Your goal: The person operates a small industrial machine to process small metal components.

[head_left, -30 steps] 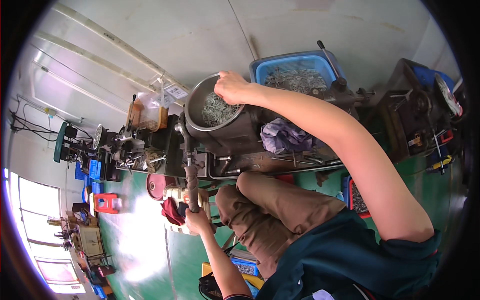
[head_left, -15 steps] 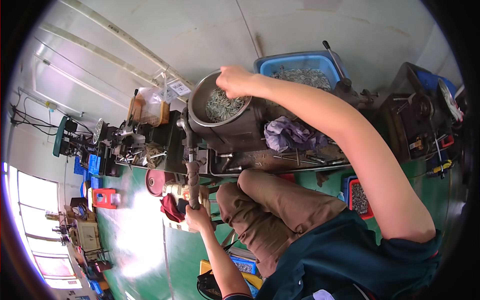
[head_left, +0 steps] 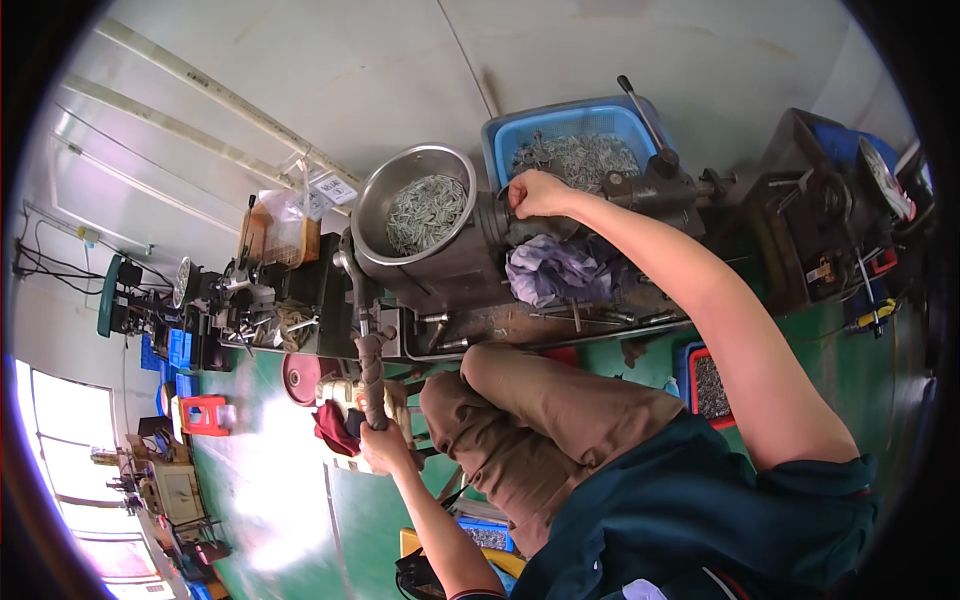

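My left hand (head_left: 385,448) is wrapped round the lower end of a long lever (head_left: 370,380) whose grip is bound in brown wrapping. My right hand (head_left: 540,193) is closed in a pinch at the machine's spindle end (head_left: 494,216); whatever lies between the fingertips is too small to make out. To its left, on top of the machine, a round steel bowl (head_left: 366,226) holds many small metal pins (head_left: 425,212). Behind the right hand stands a blue plastic basket (head_left: 505,132) with more small metal parts. Beneath the right wrist lies a crumpled purple rag (head_left: 553,270).
A second black-knobbed lever (head_left: 640,110) rises beside the basket. Metal rods and tools lie in the bench tray (head_left: 500,335) by my knees. A red bin (head_left: 712,388) of small parts stands on the floor at right. Another machine (head_left: 825,215) is at far right.
My right hand has left the steel bowl and moved right to the machine's spindle end. My left hand still grips the lever. The whole view has shifted slightly.
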Motion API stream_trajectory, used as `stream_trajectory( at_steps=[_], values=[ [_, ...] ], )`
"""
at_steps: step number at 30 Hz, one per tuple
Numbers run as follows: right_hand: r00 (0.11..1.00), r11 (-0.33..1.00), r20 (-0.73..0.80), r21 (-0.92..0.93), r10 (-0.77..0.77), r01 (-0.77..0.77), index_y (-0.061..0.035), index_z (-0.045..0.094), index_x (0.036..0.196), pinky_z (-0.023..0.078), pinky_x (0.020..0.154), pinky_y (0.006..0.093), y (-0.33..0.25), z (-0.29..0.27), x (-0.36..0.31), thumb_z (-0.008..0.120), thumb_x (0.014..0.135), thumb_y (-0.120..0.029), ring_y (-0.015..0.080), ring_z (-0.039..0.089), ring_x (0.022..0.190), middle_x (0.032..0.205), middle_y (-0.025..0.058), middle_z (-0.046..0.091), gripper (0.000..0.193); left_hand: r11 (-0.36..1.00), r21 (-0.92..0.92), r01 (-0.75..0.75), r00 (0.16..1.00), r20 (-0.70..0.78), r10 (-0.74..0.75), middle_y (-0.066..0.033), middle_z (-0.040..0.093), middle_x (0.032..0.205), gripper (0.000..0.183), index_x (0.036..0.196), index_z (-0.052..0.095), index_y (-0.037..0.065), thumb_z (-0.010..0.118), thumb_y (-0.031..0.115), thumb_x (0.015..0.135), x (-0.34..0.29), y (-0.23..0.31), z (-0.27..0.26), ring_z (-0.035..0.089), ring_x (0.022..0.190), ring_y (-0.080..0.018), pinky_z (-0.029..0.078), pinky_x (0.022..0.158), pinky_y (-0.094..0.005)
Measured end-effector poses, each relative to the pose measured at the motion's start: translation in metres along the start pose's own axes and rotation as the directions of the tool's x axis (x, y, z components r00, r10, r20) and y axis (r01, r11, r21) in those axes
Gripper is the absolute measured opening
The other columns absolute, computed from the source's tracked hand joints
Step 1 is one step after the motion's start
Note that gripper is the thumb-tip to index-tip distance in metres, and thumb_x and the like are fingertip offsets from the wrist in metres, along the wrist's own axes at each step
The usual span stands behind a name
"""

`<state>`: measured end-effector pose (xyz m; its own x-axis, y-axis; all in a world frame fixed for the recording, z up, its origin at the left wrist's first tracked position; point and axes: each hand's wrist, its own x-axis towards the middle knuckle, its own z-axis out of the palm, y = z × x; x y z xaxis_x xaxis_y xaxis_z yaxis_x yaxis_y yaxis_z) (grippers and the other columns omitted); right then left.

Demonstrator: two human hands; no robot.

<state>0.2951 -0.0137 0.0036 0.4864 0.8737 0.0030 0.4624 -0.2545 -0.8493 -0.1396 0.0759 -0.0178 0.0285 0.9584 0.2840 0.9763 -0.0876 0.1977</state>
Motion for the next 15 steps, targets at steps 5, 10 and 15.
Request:
stream_trajectory(
  at_steps=[5,10,15],
  values=[
    [0.999,0.996,-0.010,-0.077,0.041,-0.042,-0.0047,0.060,0.068,0.043,0.058,0.0289,-0.008,-0.001,-0.009,0.061,0.052,-0.008,0.0184,0.056,0.062,0.063,0.0062,0.058,0.017,0.999,0.025,0.046,0.998,0.033,-0.047,-0.0163,0.056,0.068,0.023,0.071,0.053,0.005,0.059,0.024,0.060,-0.003,0.008,-0.008,0.054,0.066,-0.0348,0.041,0.056,-0.0451],
    [0.998,0.996,0.006,-0.062,0.057,-0.056,-0.0049,0.060,0.070,0.043,0.058,0.0288,-0.004,0.001,-0.006,0.060,0.052,-0.007,0.0177,0.056,0.062,0.064,0.0063,0.059,0.017,0.998,0.033,0.053,0.998,0.032,-0.054,-0.0149,0.057,0.068,0.024,0.072,0.053,0.007,0.059,0.027,0.061,-0.002,0.007,-0.008,0.055,0.066,-0.0345,0.042,0.054,-0.0461],
    [0.999,0.999,-0.034,-0.040,-0.034,0.033,-0.0048,0.062,0.067,0.044,0.058,0.0292,0.000,-0.001,-0.003,0.062,0.052,-0.013,0.0190,0.057,0.060,0.062,0.0081,0.059,0.016,0.997,0.030,0.067,0.996,0.048,-0.069,-0.0147,0.057,0.068,0.024,0.072,0.053,0.007,0.059,0.028,0.060,-0.002,0.008,-0.011,0.055,0.066,-0.0346,0.041,0.054,-0.0461]
  ],
)
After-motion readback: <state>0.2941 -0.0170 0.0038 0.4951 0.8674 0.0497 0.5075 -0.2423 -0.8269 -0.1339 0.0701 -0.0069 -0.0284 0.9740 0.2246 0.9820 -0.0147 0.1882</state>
